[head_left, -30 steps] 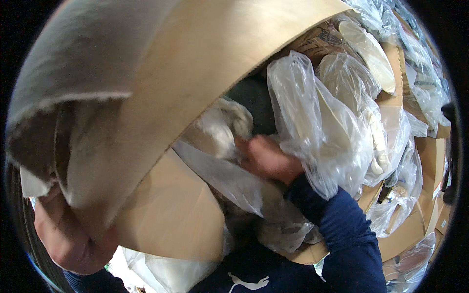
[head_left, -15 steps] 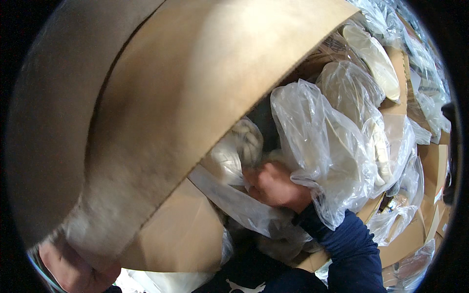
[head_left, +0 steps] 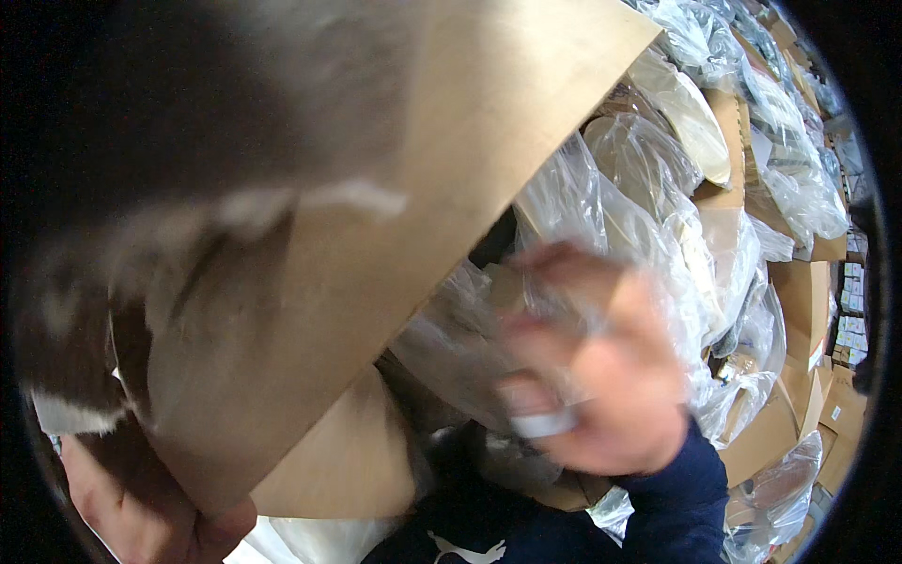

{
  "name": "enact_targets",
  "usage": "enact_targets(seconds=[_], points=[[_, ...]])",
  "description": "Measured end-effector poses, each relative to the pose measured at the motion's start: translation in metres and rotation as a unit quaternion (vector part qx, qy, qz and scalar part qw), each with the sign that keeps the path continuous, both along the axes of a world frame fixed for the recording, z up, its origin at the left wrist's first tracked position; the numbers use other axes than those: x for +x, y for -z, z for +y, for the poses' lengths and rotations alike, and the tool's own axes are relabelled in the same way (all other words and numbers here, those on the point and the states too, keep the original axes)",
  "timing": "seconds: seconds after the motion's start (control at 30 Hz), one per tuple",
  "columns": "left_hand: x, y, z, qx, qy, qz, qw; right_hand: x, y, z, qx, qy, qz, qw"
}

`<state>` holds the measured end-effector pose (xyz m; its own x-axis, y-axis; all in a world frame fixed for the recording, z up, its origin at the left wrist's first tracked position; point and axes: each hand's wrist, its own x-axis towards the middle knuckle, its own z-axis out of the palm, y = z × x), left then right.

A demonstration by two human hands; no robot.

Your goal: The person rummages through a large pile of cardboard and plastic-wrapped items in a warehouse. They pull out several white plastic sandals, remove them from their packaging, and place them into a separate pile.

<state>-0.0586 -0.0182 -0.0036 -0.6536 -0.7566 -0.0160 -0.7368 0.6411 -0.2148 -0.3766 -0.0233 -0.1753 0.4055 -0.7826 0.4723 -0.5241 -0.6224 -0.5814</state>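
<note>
cardboard boxes (head_left: 808,301) amid plastic bags (head_left: 789,188)

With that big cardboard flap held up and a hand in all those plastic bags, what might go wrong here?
The left hand grips only the lower edge of the cardboard flap, so it might slip and drop onto the right hand. The flap also blocks much of the view, so reaching may be partly blind. The right hand is blurred among thin plastic bags; one could snag, tear or pull out its neighbours.
</note>
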Motion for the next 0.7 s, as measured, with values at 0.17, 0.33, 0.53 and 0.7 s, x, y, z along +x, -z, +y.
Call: enact_targets(seconds=[0.17, 0.33, 0.53, 0.7], points=[[0.005, 0.004, -0.001, -0.051, 0.010, -0.052, 0.997, -0.058, -0.015, 0.018, 0.171, 0.290, 0.168, 0.927], [0.005, 0.017, 0.003, -0.089, -0.069, -0.001, 0.994, -0.037, 0.040, 0.066, 0.249, 0.090, 0.299, 0.917], [-0.015, 0.010, -0.009, -0.007, 0.027, 0.013, 1.000, -0.025, 0.033, 0.067, 0.285, -0.009, 0.288, 0.914], [-0.031, 0.011, -0.013, -0.001, 0.014, 0.026, 1.000, -0.048, -0.006, 0.024, 0.341, -0.151, 0.262, 0.890]])
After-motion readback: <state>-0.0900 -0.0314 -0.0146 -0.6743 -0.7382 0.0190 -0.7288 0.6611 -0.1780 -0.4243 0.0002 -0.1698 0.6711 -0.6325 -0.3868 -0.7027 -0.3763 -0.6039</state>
